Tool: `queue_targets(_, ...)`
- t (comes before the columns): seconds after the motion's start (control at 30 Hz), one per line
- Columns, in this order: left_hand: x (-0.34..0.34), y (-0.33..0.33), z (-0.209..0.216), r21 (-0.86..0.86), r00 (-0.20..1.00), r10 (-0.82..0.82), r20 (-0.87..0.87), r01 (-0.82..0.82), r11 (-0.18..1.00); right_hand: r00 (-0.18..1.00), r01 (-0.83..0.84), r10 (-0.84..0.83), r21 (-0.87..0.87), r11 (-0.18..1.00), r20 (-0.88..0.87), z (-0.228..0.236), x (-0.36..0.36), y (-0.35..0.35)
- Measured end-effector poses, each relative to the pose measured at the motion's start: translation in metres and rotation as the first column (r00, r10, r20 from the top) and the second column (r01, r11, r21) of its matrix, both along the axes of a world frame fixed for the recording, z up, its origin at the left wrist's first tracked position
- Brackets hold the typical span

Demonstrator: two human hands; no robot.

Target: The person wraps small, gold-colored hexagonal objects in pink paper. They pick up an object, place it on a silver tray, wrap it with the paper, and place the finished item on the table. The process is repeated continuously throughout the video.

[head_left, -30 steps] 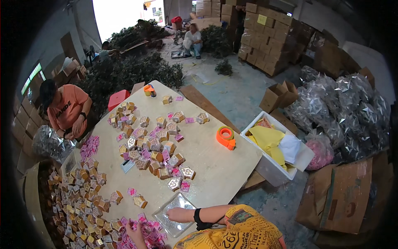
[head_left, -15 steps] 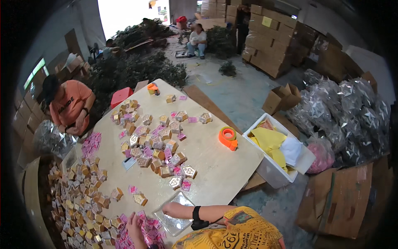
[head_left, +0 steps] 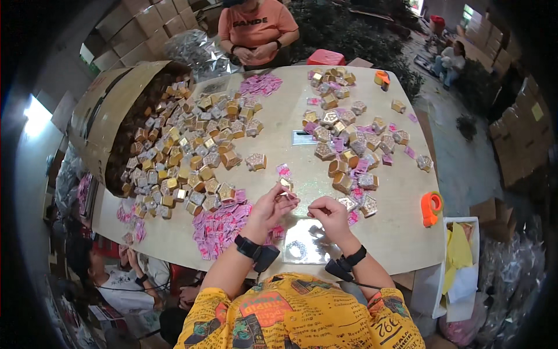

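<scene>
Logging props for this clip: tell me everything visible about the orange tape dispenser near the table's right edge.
The orange tape dispenser looks like bright moulded plastic, with a rounded body around a roll and a short arm running toward the table's near edge. It lies on the pale tabletop close to the right edge, apart from the gold boxes. Nothing touches it and no hand is near. Finer detail is too small to tell.

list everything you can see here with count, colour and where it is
small gift boxes: many, gold, table left, spilling from a carton
carton: one, brown, table's left edge
decorated boxes: many, gold and pink, table right
paper tags: many, pink, near edge
clear sheet: one, before the person
tape dispensers: two, orange, right and far side
table: one, pale
co-worker: one, orange shirt, far side
left hand: fingers pinch a small gold piece
right hand: fingers pinched; contents unclear
</scene>
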State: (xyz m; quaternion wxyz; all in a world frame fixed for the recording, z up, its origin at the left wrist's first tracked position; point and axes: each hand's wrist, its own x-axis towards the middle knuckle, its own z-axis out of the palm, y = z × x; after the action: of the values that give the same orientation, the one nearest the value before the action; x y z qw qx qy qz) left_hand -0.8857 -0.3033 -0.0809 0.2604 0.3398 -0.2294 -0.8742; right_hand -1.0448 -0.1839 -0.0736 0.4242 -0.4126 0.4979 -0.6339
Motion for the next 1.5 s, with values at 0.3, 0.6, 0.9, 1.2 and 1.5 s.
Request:
queue_targets(0.3,-0.01,0.011,0.005,0.022,0.996,0.086,0.031,-0.086,0.996,0.816,-0.009,-0.121,-0.222,0.975,-0.565,-0.006,0.01,-0.003)
queue_targets(0.6,-0.002,0.017,-0.006,0.093,0.997,0.076,0.026,-0.078,0.993,0.633,0.04,-0.328,-0.394,0.918,-0.701,0.006,-0.002,-0.016)
queue_targets(0.9,-0.018,0.023,0.01,-0.793,0.876,0.195,0.442,0.279,0.542,0.443,-0.244,-0.276,-0.411,0.878,-0.853,0.003,-0.009,-0.018)
queue_targets(1.2,-0.017,0.02,0.02,-0.818,0.897,0.238,0.372,0.195,0.541,0.969,0.098,-0.101,-0.028,0.995,-0.224,-0.001,0.012,-0.022)
queue_targets(1.5,-0.019,0.016,-0.01,-0.769,0.894,0.289,0.342,0.09,0.632,0.985,-0.018,0.015,0.014,1.0,0.174,-0.045,0.008,-0.029)
